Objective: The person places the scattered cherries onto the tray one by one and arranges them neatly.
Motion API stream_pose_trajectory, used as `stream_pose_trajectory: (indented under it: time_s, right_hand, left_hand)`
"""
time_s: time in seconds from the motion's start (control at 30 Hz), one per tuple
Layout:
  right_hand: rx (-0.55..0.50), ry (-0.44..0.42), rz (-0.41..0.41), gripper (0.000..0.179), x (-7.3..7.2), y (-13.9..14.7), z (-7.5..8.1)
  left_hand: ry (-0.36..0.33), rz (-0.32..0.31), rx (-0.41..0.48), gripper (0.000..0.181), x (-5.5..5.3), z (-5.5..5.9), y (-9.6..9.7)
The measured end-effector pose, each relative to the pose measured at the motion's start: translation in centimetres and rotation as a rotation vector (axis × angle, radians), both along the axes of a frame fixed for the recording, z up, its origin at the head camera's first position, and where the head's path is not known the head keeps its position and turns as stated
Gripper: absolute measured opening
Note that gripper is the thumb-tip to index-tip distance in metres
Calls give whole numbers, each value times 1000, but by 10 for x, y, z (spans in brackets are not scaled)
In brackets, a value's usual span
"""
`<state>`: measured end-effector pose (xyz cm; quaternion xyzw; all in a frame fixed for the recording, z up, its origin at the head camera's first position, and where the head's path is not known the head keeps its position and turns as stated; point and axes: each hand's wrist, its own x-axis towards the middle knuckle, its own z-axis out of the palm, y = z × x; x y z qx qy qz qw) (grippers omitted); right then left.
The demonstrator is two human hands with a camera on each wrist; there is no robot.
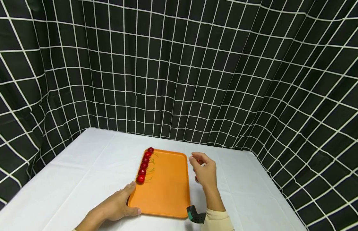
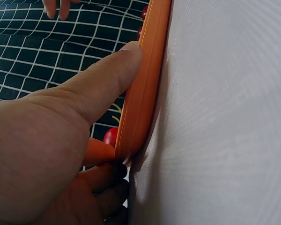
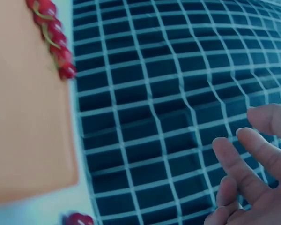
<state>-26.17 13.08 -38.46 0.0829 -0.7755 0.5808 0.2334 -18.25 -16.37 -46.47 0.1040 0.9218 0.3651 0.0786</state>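
An orange tray [image 1: 164,192] lies on the white cloth. Several red cherries [image 1: 144,165] form a row along its left edge, most stems pointing inward. My left hand [image 1: 116,203] grips the tray's near left corner, its thumb at the front edge and its fingers along the left side; the left wrist view shows a digit pressed on the rim. To the right of the tray, my right hand [image 1: 207,171] hovers with fingers spread apart and nothing between them in the right wrist view. Beside the tray's edge, a loose cherry [image 3: 79,219] shows near this hand.
White cloth [image 1: 248,192] covers the table. A black curtain with a white grid [image 1: 179,70] hangs behind it and at both sides. By the right wrist, a black strap piece [image 1: 196,215] overlaps the tray's near right corner in the head view.
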Motion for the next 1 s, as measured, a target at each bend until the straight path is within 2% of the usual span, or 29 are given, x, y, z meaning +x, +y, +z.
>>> stream_pose_trajectory:
  time_s: [0.17, 0.33, 0.6, 0.8, 1.0]
  right_hand:
    - [-2, 37, -61, 12, 0, 27, 13]
    - [11, 49, -111, 12, -4, 50, 13]
    - [23, 5, -170, 13, -14, 76, -4]
    - [-1, -23, -162, 15, -21, 83, -15]
    - [37, -131, -136, 15, -35, 88, -41]
  left_hand:
    - [2, 1, -8, 106, 0, 0, -1]
    - [-1, -3, -13, 106, 0, 1, 0]
    - [-4, -8, -5, 106, 0, -1, 0]
    - [-27, 3, -10, 106, 1, 0, 1]
    - [-29, -2, -3, 107, 1, 3, 1]
